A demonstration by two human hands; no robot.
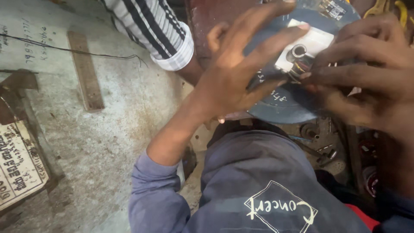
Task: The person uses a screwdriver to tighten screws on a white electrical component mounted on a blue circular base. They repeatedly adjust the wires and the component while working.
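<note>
One dark round disc [284, 108], one wooden strip [86, 71], one thin wire [77, 51], one printed sign [17, 166].

Single view, head-mounted camera. Looks steeply down over wearer's own chest and lap, blue shirt [267, 185] filling lower centre of frame. Very close range: left hand [235, 73] and right hand [366, 73] occupy upper right, both at dark round disc [280, 103], partly cut by top edge. Frame tilted; grey concrete floor [116, 112] spreads across left half. Another person's striped sleeve [151, 30] enters from top. No second view, so no shared field.
</note>
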